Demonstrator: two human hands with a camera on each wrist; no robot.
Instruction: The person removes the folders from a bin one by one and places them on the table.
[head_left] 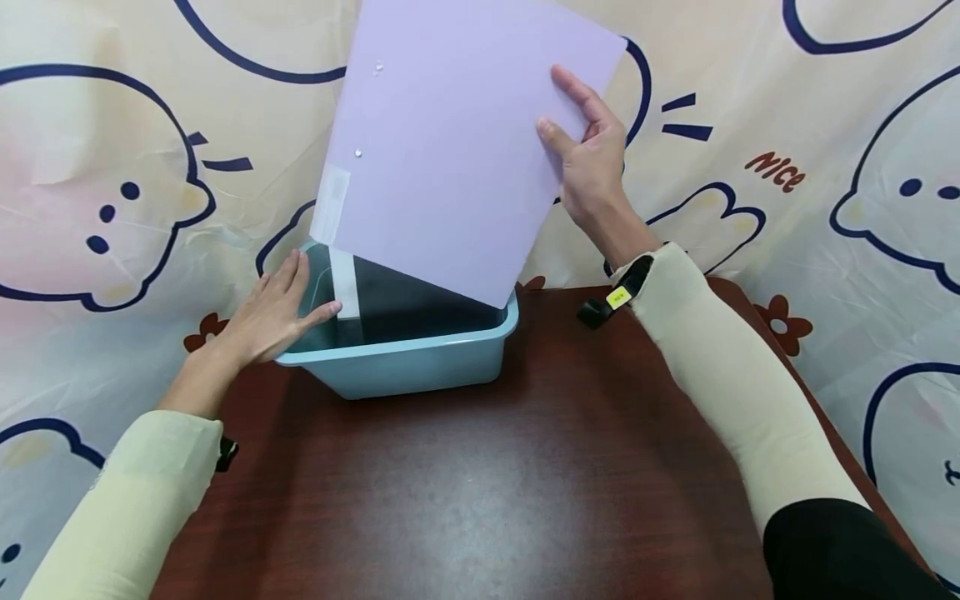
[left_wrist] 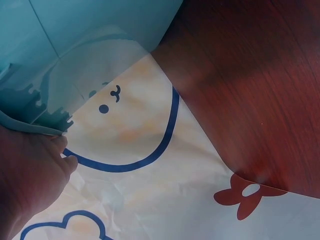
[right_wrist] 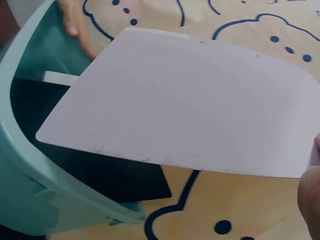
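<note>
A purple file folder [head_left: 465,142] with two small rivets and a clear label strip at its lower left stands tilted above the light blue plastic bin [head_left: 420,354]. My right hand [head_left: 592,162] grips the folder's right edge, thumb and index finger on the near face. Behind the folder's lower edge, a black folder [head_left: 405,300] with a white strip stands in the bin; its upper part is hidden. My left hand [head_left: 273,312] rests at the bin's left rim, fingers extended and thumb over the inside. The right wrist view shows the purple folder [right_wrist: 200,105] overlapping the bin's opening.
The bin stands at the back of a dark brown wooden table [head_left: 480,475]. A cream curtain [head_left: 750,75] with navy cartoon outlines hangs right behind it and along both sides. The table's right edge [head_left: 810,400] runs close to the curtain.
</note>
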